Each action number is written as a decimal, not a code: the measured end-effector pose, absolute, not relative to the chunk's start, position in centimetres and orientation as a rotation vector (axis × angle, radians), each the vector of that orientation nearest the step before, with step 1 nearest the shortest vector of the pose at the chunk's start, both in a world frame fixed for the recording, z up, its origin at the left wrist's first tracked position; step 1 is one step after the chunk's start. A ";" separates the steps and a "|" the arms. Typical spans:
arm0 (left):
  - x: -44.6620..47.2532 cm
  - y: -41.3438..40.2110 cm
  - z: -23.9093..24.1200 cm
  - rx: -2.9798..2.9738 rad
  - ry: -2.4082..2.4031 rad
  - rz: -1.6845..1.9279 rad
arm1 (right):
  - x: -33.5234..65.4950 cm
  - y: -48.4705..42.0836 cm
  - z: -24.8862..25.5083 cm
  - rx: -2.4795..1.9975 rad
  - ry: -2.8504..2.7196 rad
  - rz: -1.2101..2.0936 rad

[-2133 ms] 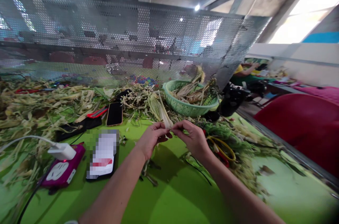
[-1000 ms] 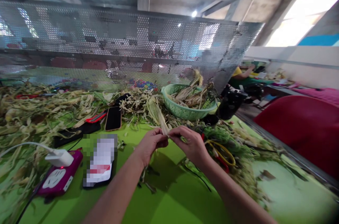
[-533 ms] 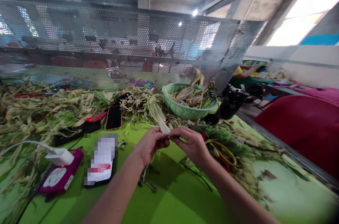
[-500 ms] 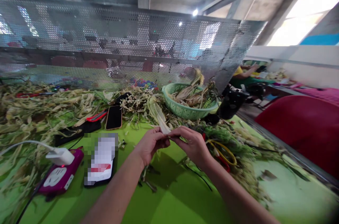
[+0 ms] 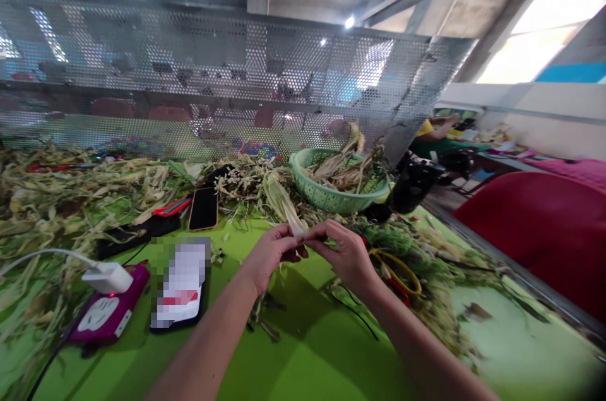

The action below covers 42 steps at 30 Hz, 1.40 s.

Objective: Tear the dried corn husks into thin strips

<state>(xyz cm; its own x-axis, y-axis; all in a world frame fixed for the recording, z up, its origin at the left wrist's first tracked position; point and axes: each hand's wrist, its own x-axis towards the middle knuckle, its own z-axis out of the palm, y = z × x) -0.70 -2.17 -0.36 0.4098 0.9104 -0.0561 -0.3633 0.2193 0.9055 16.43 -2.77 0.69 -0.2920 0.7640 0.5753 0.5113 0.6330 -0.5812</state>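
A pale green and whitish corn husk [image 5: 282, 200] points away from me, its narrow near end between my two hands. My left hand [image 5: 273, 257] pinches that end between thumb and fingers. From the other side, my right hand [image 5: 344, 254] brings its thumb and index finger together at the same spot, touching the husk's tip. Exactly what lies between the right fingertips is too small to make out. Beyond the husk stands a light green plastic basket [image 5: 326, 196] holding dried husks [image 5: 338, 170].
Dried husks [image 5: 127, 183] cover the table's left and back. A phone [image 5: 203, 209], another with a blurred screen [image 5: 182, 281], and a purple power strip [image 5: 111, 309] with a plugged-in charger lie left. Green fibres and a yellow-handled tool [image 5: 402, 269] lie right. A perforated metal screen [image 5: 213, 72] stands behind.
The husk's near end looks more bunched at my fingertips, and my fingers have shifted slightly. Both hands stay in nearly the same place.
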 end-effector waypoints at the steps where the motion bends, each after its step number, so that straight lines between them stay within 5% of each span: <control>1: -0.7 -2.2 -0.3 1.027 0.705 0.988 | 16.4 -2.8 0.7 -1.015 -1.959 0.363; 9: -0.8 -2.1 -0.5 1.431 0.807 1.013 | 16.4 -2.6 0.2 -1.128 -1.830 0.541; 18: -1.1 -1.8 -0.8 1.443 0.802 0.984 | 16.2 -2.2 0.4 -1.060 -1.498 1.095; 32: -0.8 -2.2 -0.5 1.769 1.073 0.976 | 15.8 -2.3 -0.2 -1.181 -1.614 0.811; 42: -0.9 -1.7 -1.1 1.668 0.990 0.971 | 15.8 -2.2 0.0 -1.150 -1.591 1.004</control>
<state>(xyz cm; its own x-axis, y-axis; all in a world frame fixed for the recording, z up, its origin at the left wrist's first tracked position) -0.95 -1.73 -1.07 0.3611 0.9184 0.1615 0.1785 -0.2381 0.9547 15.81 -2.17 0.02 -0.1587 0.9662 0.2031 0.2327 0.2365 -0.9434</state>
